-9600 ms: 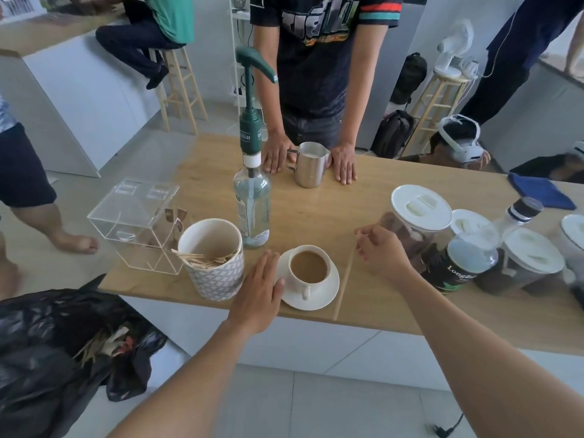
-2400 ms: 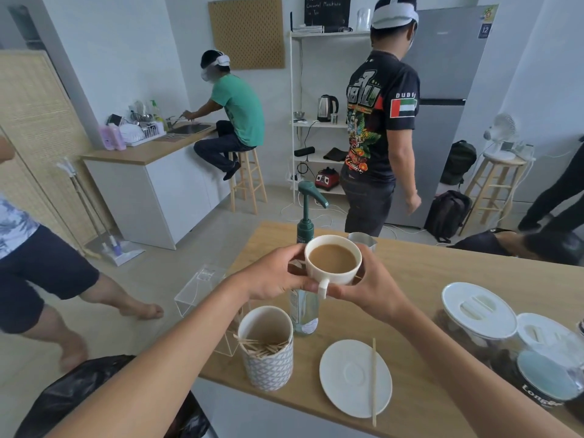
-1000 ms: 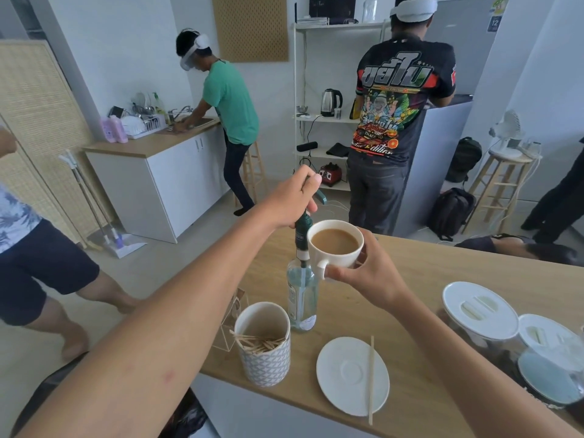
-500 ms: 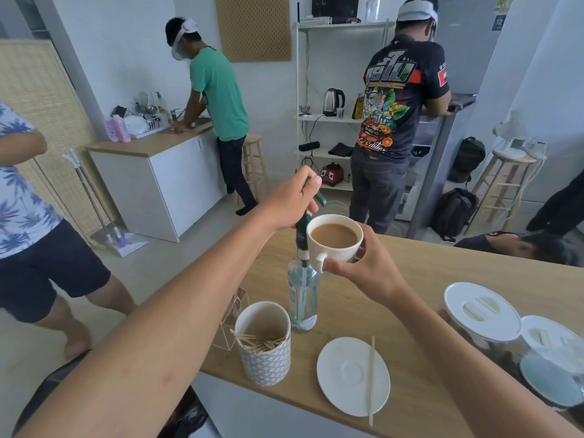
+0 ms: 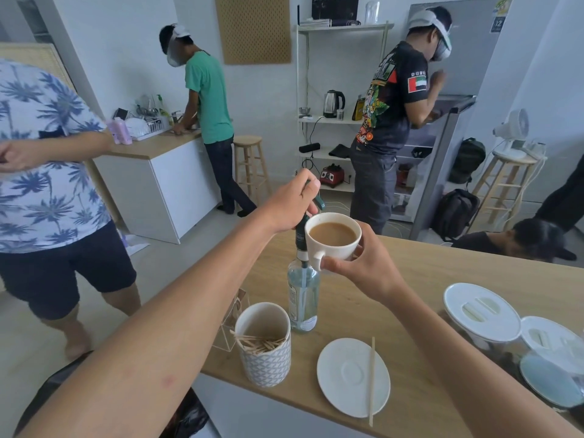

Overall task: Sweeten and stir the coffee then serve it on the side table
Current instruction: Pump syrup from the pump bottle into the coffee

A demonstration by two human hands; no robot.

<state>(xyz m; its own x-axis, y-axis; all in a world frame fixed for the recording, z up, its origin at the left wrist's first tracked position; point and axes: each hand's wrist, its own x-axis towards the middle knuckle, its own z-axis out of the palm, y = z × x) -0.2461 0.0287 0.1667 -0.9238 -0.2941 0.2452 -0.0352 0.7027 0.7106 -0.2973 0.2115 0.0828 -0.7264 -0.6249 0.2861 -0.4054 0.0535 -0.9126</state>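
Fingers [image 5: 303, 191] hiding pump head [image 5: 318, 202], right hand [image 5: 357, 267] gripping coffee cup [image 5: 331, 240]

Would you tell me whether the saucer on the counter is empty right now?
Nearly: the saucer holds no cup, only a wooden stir stick lying across it.

Pump head [image 5: 317, 202] (dark green) mostly hidden under left hand [image 5: 289, 203] fingers [image 5: 311, 184].

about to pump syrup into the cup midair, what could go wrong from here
1. The cup is nearly full and held off the counter by the right hand; pressing the pump with the left hand may jolt it and slop coffee.
2. The nozzle sits near the rim, so syrup may miss.
3. The stick on the saucer overhangs the edge and could roll off.
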